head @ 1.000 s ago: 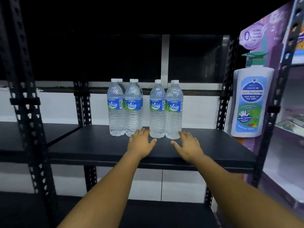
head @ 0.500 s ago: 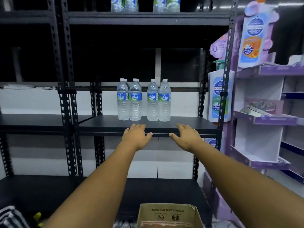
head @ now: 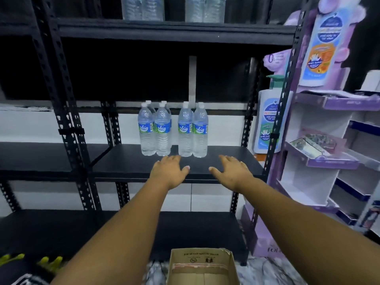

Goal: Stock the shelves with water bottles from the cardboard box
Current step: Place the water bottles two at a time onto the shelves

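Several clear water bottles [head: 173, 130] with blue-green labels stand in two pairs on the middle black shelf [head: 230, 161]. My left hand [head: 169, 170] and my right hand [head: 231, 171] are stretched out over the shelf's front edge, just short of the bottles, fingers spread and holding nothing. More bottles [head: 172, 8] stand on the top shelf. An open cardboard box [head: 202, 266] sits on the floor below my arms; its inside is not visible.
Black perforated uprights [head: 61, 112] frame the shelves. A purple cardboard display [head: 320, 140] with soap-bottle cutouts stands at right. The bottom shelf [head: 185, 229] lies low, just behind the box.
The view has pulled back and dropped, so the top shelf and box came into sight. My hands drew back from the bottles to the shelf's front edge, still holding nothing.
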A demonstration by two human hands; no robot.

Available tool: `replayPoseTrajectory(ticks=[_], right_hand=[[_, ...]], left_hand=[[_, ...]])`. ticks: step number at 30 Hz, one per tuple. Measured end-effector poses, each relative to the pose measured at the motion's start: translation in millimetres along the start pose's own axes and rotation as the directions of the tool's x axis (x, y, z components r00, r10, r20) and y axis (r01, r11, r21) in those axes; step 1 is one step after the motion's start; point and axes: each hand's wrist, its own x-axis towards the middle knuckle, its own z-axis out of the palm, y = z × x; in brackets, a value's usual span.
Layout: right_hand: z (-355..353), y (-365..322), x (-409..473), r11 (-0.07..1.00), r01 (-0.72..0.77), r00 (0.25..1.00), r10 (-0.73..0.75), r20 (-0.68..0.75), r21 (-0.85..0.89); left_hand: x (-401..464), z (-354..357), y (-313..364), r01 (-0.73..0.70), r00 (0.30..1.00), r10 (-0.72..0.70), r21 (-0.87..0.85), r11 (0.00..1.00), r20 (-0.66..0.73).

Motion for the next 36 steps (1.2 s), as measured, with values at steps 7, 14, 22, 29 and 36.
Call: replayPoseTrajectory(ticks=[7,14,22,29,36], right_hand=[[-95.6,-24.0,32.4,1.0,-0.022,0.994,0.021,0.106,0.008],[-154.5,-46.6,44.9,0.999,-0.039,0.986,0.036,0.163,0.016],[-167.6,-82.3,40.4,0.995,-0.101,0.976,0.096,0.194,0.019],[-155.2,-99.9,29.8,0.986,-0.164,0.968,0.159,0.192,0.013],[-132.9,-88.3,37.5,0.983,-0.182,0.959,0.177,0.224,0.003]], left_hand=[[30.0,-101.3,19.0,0.024,0.997,-0.023,-0.02,1.0,0.075],[39.3,-174.4,27.5,0.02,0.994,-0.02,-0.004,1.0,0.111],[35.5,-199.4,3.5,-0.014,0.982,0.017,-0.021,1.0,0.187],[29.5,-187.7,-15.8,-0.058,0.97,0.07,-0.055,0.997,0.232],[38.2,-157.6,-13.1,-0.076,0.956,0.096,-0.083,0.994,0.276]])
